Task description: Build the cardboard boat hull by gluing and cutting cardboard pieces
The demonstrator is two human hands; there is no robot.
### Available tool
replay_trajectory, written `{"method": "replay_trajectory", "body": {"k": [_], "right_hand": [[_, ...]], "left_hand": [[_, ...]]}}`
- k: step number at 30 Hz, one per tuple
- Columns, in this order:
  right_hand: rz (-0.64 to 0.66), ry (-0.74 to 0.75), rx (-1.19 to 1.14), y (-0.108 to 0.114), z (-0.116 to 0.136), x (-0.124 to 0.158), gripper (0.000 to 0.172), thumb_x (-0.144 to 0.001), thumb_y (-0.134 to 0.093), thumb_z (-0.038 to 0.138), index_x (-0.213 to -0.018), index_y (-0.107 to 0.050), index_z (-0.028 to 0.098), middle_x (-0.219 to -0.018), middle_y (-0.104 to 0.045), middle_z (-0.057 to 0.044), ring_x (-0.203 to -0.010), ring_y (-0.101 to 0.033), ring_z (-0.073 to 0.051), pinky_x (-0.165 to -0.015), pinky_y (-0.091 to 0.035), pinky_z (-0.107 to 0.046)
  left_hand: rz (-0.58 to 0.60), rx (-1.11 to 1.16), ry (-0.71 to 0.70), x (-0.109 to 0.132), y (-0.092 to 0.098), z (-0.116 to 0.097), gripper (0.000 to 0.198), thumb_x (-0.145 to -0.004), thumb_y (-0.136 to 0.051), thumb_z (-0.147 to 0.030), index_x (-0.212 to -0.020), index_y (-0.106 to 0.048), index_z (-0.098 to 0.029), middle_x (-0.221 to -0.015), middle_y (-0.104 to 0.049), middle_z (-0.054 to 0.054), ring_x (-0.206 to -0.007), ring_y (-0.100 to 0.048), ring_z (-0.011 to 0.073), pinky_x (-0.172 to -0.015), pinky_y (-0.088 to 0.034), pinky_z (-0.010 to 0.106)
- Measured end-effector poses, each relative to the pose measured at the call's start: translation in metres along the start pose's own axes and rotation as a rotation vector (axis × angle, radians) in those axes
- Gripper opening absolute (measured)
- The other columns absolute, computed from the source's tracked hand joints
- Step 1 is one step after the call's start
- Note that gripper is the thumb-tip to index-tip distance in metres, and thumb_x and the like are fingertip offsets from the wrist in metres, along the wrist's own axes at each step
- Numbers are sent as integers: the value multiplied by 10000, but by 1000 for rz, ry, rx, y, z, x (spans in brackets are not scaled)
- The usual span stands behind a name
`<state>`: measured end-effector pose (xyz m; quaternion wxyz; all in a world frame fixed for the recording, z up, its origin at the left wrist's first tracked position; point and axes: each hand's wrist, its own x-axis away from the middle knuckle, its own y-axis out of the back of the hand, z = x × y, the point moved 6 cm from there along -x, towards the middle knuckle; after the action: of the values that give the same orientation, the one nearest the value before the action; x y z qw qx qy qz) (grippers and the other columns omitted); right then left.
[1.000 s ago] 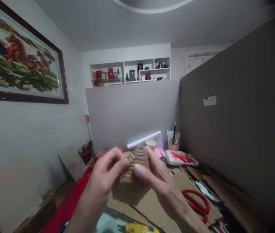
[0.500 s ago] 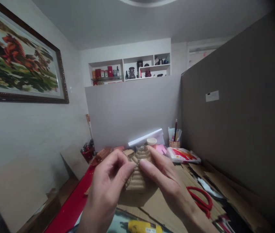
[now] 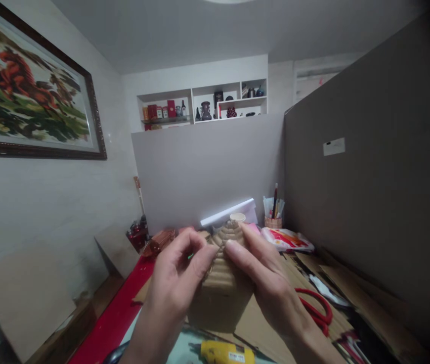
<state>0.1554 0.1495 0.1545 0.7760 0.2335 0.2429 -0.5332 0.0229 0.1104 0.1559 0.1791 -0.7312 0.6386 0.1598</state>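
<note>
A ridged brown cardboard piece, stepped like a small pyramid, is held up over the table between both hands. My left hand pinches its left edge with thumb and fingers curled. My right hand grips its right side, thumb lying across the ridges. The lower part of the piece is hidden behind my hands.
Flat cardboard sheets cover the table. Red scissors lie at the right, a yellow tool at the bottom edge. A pen cup, a white-and-red packet and a paper cup stand at the back. Grey partitions wall the right and rear.
The view has tipped down slightly. Both hands have kept hold of the cardboard piece and shifted it a little to the right, with my right thumb sliding across the ridges.
</note>
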Motion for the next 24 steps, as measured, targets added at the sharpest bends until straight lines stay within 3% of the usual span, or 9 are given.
{"method": "replay_trajectory", "body": {"k": [4, 8, 14, 18, 24], "right_hand": [[30, 34, -39, -1, 3, -1, 195, -992, -522, 404, -878, -600, 266, -880, -652, 39, -847, -576, -156, -764, -453, -232], [37, 1, -53, -1, 0, -2, 189, -983, -543, 413, -910, -622, 258, -927, -647, 24, -926, -571, -178, -838, -437, -261], [199, -57, -128, -9, 3, -1, 219, -998, -516, 368, -1064, -680, 239, -1007, -665, -21, -1005, -585, -231, -924, -435, -350], [202, -78, -76, -11, -1, 2, 248, -1013, -517, 397, -1188, -664, 301, -1157, -664, -2, -1121, -562, -229, -994, -399, -352], [221, 6, -68, -15, -1, 4, 175, -1011, -546, 401, -1101, -657, 300, -999, -663, 46, -946, -588, -155, -850, -426, -246]], "left_hand": [[19, -9, 7, 1, -2, 2, 191, -876, -677, -414, -863, -663, -224, -814, -610, -3, -780, -553, 165, -702, -440, 260], [9, 110, 41, 2, 1, 4, 187, -873, -684, -407, -870, -697, -220, -897, -649, 22, -832, -567, 178, -716, -459, 253], [78, 47, 74, 4, -2, -1, 231, -871, -680, -411, -771, -638, -207, -781, -564, 0, -759, -505, 151, -670, -437, 231], [57, 15, 38, 5, -4, -3, 263, -871, -674, -373, -705, -574, -196, -765, -536, -3, -744, -477, 147, -646, -416, 230], [-25, 76, 6, 10, -2, -3, 284, -867, -684, -353, -680, -548, -189, -709, -503, -12, -684, -440, 125, -614, -385, 216]]}}
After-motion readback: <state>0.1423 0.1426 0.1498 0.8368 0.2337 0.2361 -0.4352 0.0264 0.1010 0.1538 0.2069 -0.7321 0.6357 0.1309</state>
